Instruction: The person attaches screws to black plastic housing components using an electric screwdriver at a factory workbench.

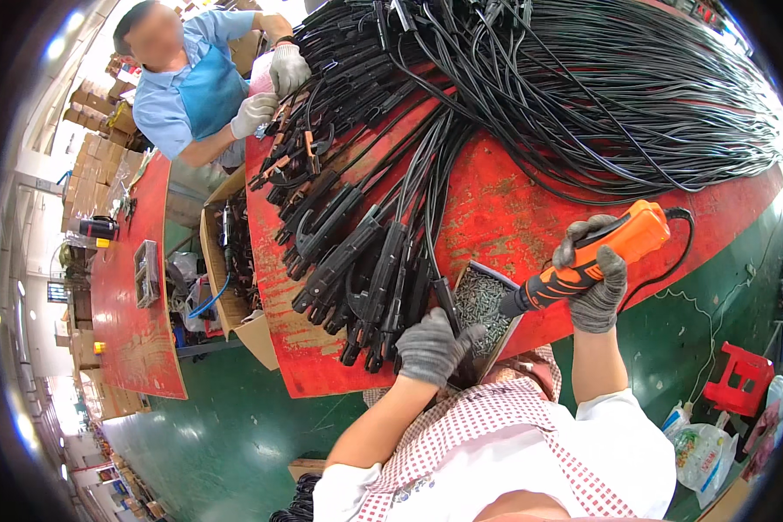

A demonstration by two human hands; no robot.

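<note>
Orange and black, the driver (639,235) sits in your right hand (598,306), gloved fingers wrapped around its body, its nose pointing over a tray (503,341) of small screws (481,306) at the near edge of a red table (494,202). Your left hand (435,350), gloved in grey, bends over a black handle (444,300) at the tray's left side; its fingers are curled, but whether they grip the handle or only rest on it cannot be told. Farther left, a bundle of similar handles (344,265) fans out along the table, with cables (600,130) running back into a great heap. By the look of it, the work is well short of finished: cables appear fitted to many handles, and plenty of screws lie loose in the tray. Which handles have their screws driven and which do not is too small to make out, as is any screw at the driver's nose, held clear of the bundle. Across the table, a co-worker (217,91) in blue has both gloved hands (289,71) near copper-coloured clips (309,143) beyond your bundle.
</note>
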